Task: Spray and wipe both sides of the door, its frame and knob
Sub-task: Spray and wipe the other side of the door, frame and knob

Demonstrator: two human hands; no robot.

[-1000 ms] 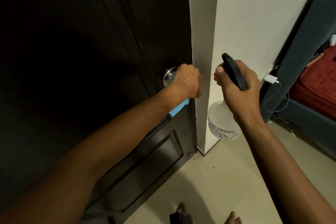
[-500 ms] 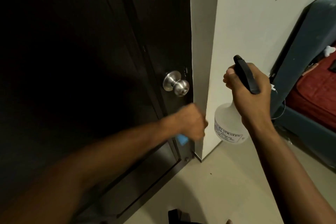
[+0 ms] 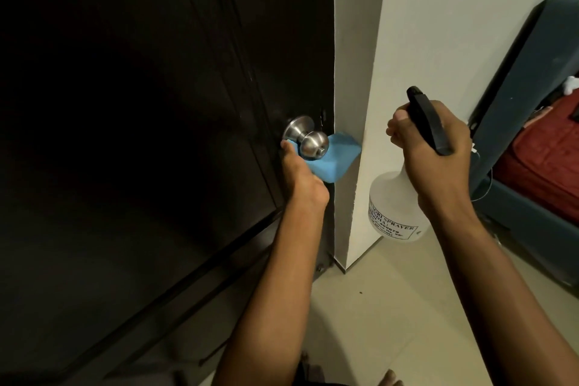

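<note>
Knob (image 3: 308, 142) cupped in blue cloth (image 3: 117, 157), bottle (image 3: 396, 213) label — "SPRAYER"

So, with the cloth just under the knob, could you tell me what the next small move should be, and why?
Probably cup the blue cloth up around the knob and twist. The left hand holds it beneath and behind the knob, whose front is bare; the right hand only holds the spray bottle.

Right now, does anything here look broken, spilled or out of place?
Nothing stands out. The left hand holds a blue cloth under the knob of the dark door; the right hand holds the sprayer upright. No spill shows on the floor.
</note>
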